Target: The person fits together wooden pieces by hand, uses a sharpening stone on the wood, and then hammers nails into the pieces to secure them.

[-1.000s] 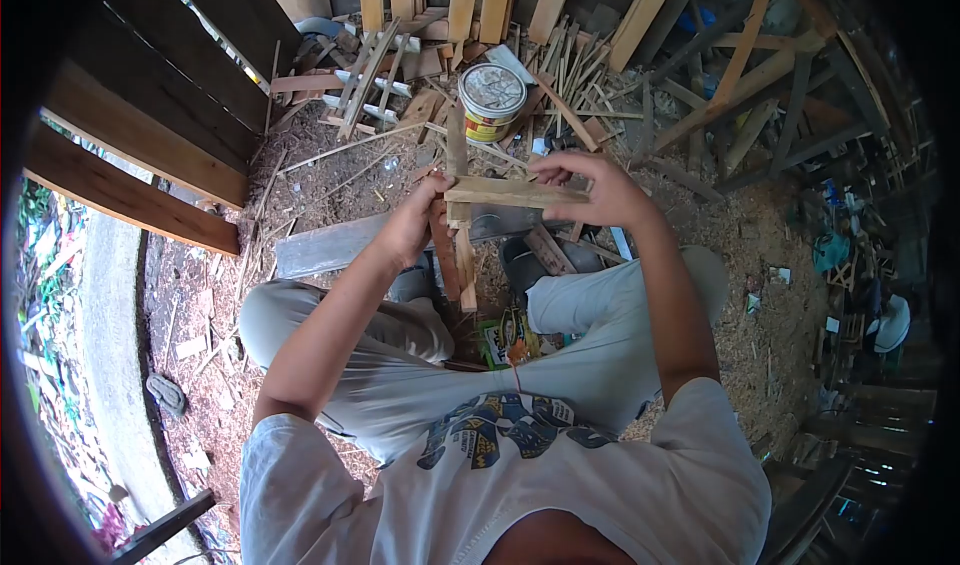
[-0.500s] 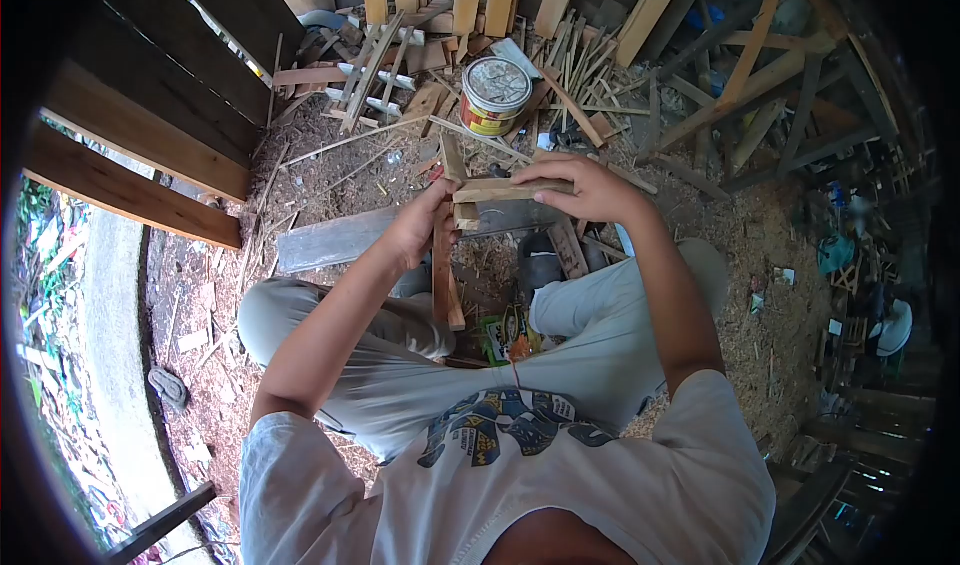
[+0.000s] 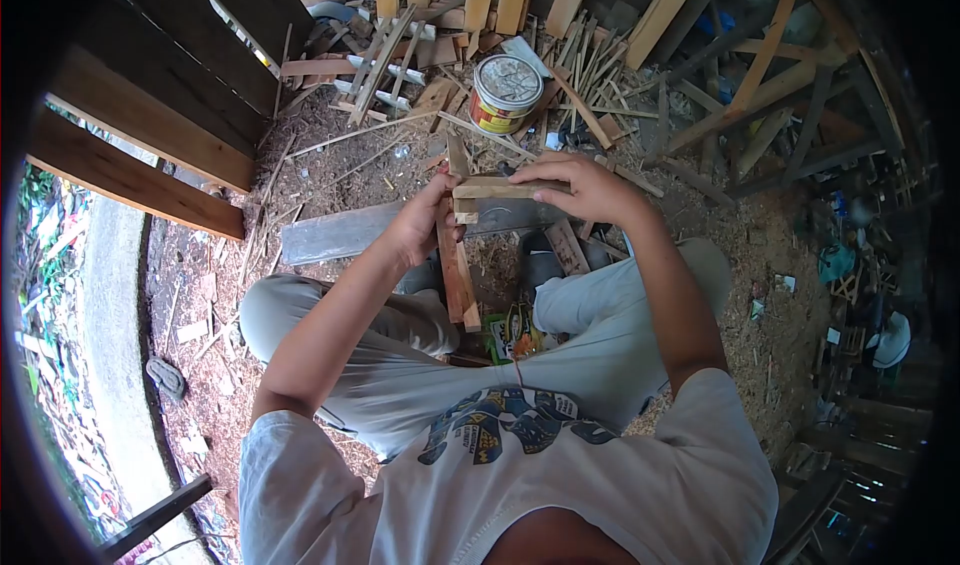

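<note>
Several wooden strips meet in a joined piece in front of me. My left hand [image 3: 428, 221] is closed around the joint, where a long upright wooden strip [image 3: 459, 285] runs down toward my lap and a short end points up and away. On the right, my right hand [image 3: 580, 189] grips the short crosswise wooden strip [image 3: 490, 191] between thumb and fingers near its right end. How the strips are fastened is hidden by my left fingers. Below the hands, a dark grey plank [image 3: 340, 235] lies across the ground.
A paint bucket [image 3: 506, 95] with a spattered lid stands ahead among scattered wood offcuts [image 3: 590, 80]. Tall boards [image 3: 150, 125] form a slatted wall on the left. A colourful packet [image 3: 512, 335] lies between my legs. A grey shoe-like item [image 3: 167, 377] sits by the concrete edge [image 3: 115, 295].
The wooden frame has turned slightly, its lower strips swinging a little right and showing more of their faces. Both hands keep their hold. The view has shifted slightly.
</note>
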